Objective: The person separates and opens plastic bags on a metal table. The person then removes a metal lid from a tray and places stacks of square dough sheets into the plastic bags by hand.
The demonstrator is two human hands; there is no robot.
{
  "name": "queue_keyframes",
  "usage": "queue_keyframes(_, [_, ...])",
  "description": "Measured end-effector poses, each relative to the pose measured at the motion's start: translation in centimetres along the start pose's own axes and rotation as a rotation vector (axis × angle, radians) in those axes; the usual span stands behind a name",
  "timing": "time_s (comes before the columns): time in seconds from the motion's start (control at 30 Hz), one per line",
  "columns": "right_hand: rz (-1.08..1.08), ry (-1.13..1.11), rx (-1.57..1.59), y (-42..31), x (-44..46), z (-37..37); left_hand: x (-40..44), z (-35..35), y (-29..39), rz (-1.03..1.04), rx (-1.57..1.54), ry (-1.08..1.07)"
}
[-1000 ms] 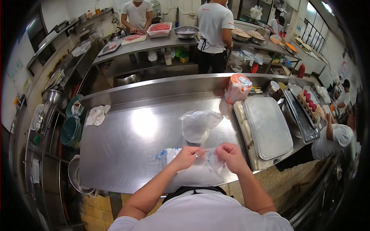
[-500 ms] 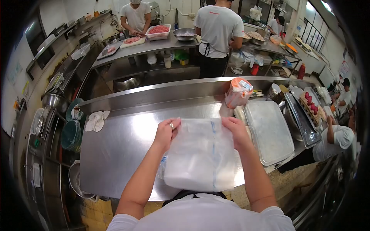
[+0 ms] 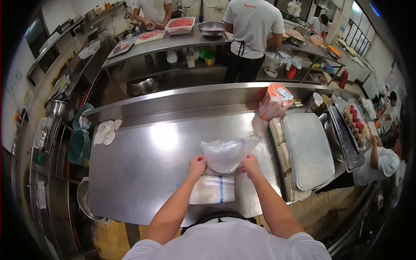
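A translucent white plastic bag [image 3: 226, 154] stands puffed out over the steel table. My left hand [image 3: 197, 167] is closed at the bag's lower left side, and my right hand [image 3: 249, 165] is closed at its right side; both pinch the plastic. Between my forearms, near the table's front edge, lies a flat stack of clear plastic [image 3: 212, 190] with a blue stripe.
An orange roll in plastic [image 3: 276, 102] stands at the back right of the steel table [image 3: 138, 173]. Lidded trays [image 3: 307, 151] lie at the right, and a white cloth [image 3: 107, 132] at the left. Co-workers stand behind another counter and at the far right.
The plastic sheet that was held spread and upright near my body is now farther forward, lower and puffed out. The striped stack below has come into view, and my hands have moved closer together.
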State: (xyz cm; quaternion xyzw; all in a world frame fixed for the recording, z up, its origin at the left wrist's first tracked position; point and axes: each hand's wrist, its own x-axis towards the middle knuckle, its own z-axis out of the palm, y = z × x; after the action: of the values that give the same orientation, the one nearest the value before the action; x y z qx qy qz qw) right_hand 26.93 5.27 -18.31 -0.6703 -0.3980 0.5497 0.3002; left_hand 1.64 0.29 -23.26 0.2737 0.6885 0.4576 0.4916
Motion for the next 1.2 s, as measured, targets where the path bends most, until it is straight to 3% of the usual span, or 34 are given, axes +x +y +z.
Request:
queue_keyframes(0.07, [-0.008,-0.012,-0.015,1.2,-0.6,-1.9,-0.7,-1.2,-0.3,0.156,0.046,0.124])
queue_keyframes(0.17, [0.051,-0.262,-0.391,4.1,-2.7,-2.1,-6.3,-3.1,3.3,0.320,0.176,0.144])
queue_keyframes(0.27, [-0.060,-0.416,-0.736,5.1,-7.0,-0.3,-10.5,-3.3,2.0,0.356,0.385,0.049])
queue_keyframes(0.37, [-0.002,-0.382,-0.419,8.1,-7.3,-0.5,-13.9,-3.4,-0.8,0.793,0.665,0.021])
queue_keyframes(0.4, [0.103,-0.452,-0.261,7.9,-7.6,-1.4,-14.9,-3.8,-1.1,0.685,0.748,-0.100])
queue_keyframes(0.53, [0.199,-0.406,-0.230,7.1,-9.2,-3.0,-15.2,-4.6,-5.8,0.637,1.004,-0.119])
queue_keyframes(0.63, [0.086,-0.332,-0.374,5.6,-10.2,-2.2,-15.4,-4.5,-6.5,0.645,1.051,-0.144])
queue_keyframes(0.73, [-0.355,0.014,-0.596,9.6,-7.5,-3.1,-15.7,-4.5,-6.5,0.664,1.064,-0.115])
queue_keyframes(0.83, [-0.352,0.115,-0.162,9.1,-8.0,-5.3,-15.6,-4.3,-6.4,0.671,1.062,-0.098])
queue_keyframes(0.9, [-0.342,0.051,-0.131,6.1,-10.7,-6.7,-15.7,-4.3,-6.3,0.675,1.051,-0.100])
queue_keyframes(1.0, [-0.352,-0.085,-0.086,0.3,-16.4,-7.4,-15.8,-3.7,-3.8,0.503,1.161,-0.183])
queue_keyframes(1.03, [-0.360,-0.138,-0.072,-1.1,-17.7,-7.4,-16.2,-3.3,-2.0,0.543,0.908,-0.255])
queue_keyframes(1.1, [-0.622,-0.234,-0.231,-3.6,-20.0,-7.5,-17.4,-2.0,2.4,0.599,0.397,-0.387])
queue_keyframes(1.2, [-0.940,-0.290,-0.273,-5.7,-21.2,-7.1,-18.6,-0.4,7.1,0.628,0.111,-0.687])
